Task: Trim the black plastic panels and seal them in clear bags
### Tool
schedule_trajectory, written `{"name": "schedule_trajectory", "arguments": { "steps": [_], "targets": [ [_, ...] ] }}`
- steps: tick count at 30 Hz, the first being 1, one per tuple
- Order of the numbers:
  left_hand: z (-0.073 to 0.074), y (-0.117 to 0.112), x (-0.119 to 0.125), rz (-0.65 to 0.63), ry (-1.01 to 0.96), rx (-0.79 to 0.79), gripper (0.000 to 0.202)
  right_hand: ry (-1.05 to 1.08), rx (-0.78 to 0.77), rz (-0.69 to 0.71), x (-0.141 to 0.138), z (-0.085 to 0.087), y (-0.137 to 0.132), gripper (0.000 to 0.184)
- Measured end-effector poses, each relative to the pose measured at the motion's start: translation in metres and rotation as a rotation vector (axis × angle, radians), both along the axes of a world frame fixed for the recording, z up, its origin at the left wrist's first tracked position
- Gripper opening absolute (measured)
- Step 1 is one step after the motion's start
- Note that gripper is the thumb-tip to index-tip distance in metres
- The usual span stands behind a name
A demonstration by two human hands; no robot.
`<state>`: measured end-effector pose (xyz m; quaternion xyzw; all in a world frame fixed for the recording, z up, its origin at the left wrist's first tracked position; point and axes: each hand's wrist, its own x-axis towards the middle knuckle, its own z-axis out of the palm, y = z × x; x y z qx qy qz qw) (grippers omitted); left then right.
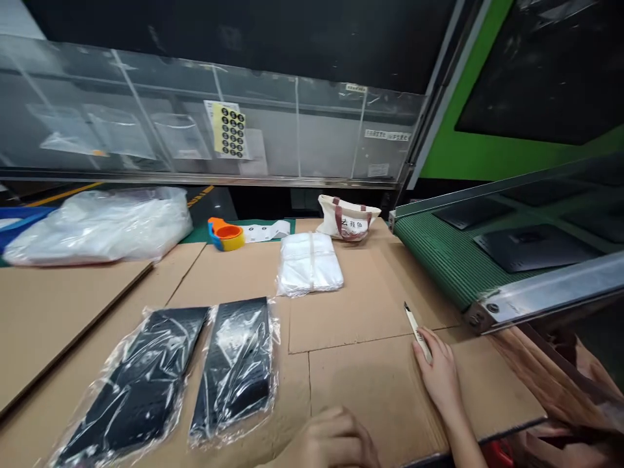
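The right hand [439, 380] has its fingers closed around a slim, cream-handled utility knife [415, 328], which rises from the grip and points away from the person, tilted slightly toward the left of the view; its tip is too small to make out clearly. The left hand [331, 442] sits at the bottom edge of the view with its fingers curled in narrowly, apparently holding nothing, though the frame cuts part of it off. This hand is the nearer one to two plastic-wrapped black panels [234, 364], which lie side by side with their long axes running away from the person and slanting slightly. It is just beside the lower end of the closer pack, while the right hand is well apart from both. Beneath them all are flat brown cardboard sheets [370, 390] with visible seams. Farther out are a banded stack of clear plastic bags [309, 263], an orange-and-blue tape dispenser [225, 234] and a canvas tote bag [348, 218]. To the right, a green belt conveyor [453, 257] carries flat black sheets [533, 247] behind a steel rail [548, 292].
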<state>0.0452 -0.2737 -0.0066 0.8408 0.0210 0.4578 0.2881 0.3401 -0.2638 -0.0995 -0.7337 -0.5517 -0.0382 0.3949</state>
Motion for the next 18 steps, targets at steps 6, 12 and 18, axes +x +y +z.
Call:
{"name": "schedule_trajectory", "arguments": {
  "steps": [6,12,18],
  "targets": [
    [-0.003,0.022,-0.009,0.135,-0.173,0.148,0.042,-0.033,0.031,-0.011,-0.004,0.002,0.0,0.043],
    [-0.028,0.032,-0.016,0.321,0.093,0.08,0.049,-0.078,0.003,-0.047,-0.005,0.007,-0.001,0.039],
    [-0.04,0.046,-0.014,0.402,0.49,0.056,0.05,-0.314,0.079,0.036,-0.042,0.056,-0.014,0.028]
  ]
}}
